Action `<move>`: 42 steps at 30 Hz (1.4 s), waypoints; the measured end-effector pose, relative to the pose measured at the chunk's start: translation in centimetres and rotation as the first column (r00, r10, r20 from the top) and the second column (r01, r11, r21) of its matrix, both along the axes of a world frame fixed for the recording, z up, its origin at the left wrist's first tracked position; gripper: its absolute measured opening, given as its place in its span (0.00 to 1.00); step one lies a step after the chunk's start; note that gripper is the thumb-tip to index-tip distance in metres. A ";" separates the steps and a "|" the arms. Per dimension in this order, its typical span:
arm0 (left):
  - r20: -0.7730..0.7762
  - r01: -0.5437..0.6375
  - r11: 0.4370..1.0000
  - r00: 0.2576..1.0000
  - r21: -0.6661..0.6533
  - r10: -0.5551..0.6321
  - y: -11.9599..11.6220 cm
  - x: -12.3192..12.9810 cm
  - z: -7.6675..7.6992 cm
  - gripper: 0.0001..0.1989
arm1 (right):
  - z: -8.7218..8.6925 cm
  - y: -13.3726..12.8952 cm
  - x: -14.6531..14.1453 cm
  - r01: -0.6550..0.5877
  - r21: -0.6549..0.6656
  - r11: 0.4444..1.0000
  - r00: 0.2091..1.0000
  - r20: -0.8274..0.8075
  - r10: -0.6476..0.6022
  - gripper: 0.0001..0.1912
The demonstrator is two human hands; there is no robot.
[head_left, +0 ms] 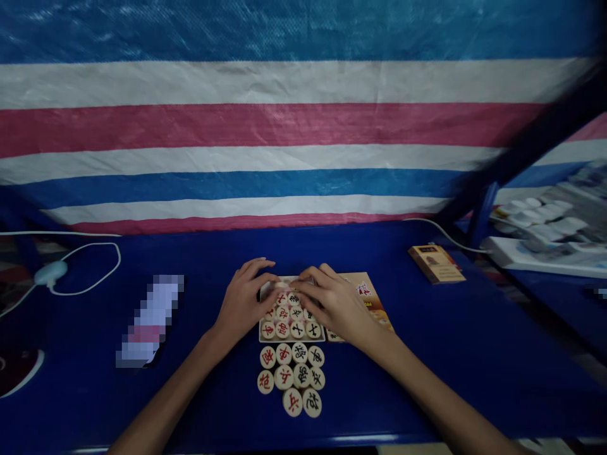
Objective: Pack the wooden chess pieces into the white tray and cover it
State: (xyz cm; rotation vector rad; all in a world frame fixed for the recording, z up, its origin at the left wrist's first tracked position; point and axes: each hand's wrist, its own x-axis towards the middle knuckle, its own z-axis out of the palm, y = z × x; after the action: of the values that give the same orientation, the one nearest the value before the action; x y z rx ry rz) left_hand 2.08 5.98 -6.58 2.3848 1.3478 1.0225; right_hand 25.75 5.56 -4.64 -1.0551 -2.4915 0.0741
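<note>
A white tray (291,339) holds rows of round Chinese chess pieces (297,329) with red and black characters. My left hand (244,297) curves over the tray's far left corner, thumb and forefinger closed about a pale piece (282,285) in the far row. From the other side my right hand (339,303) reaches over the tray, its fingers apart and their tips at the far row, partly covering pieces. More loose pieces (300,352) lie face up on the blue table, just in front of the tray, some apparently stacked.
A printed box lid or card (367,294) lies beneath and beyond my right hand. On the left are a phone (152,322), blurred out, and a white cable (118,259). A small yellow-brown box (436,263) sits at back right. Striped sheeting (284,126) hangs behind the table (208,404).
</note>
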 end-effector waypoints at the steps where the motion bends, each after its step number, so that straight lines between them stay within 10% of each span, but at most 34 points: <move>1: 0.013 -0.008 1.000 1.000 0.004 0.008 0.0 0.0 0.0 0.05 | 0.1 0.0 0.0 0.003 0.001 1.000 1.000 -0.008 -0.003 0.14; 42: -0.110 -0.087 0.995 0.990 0.048 0.092 -0.4 -0.1 0.3 0.11 | 0.2 -0.1 0.6 0.049 -0.032 0.998 0.997 -0.061 -0.051 0.17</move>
State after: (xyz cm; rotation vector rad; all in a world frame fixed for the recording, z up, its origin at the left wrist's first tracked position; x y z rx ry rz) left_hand 2.00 5.55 -6.28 2.4663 1.4988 0.9622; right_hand 26.39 5.50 -4.40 -1.1105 -2.4143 0.1286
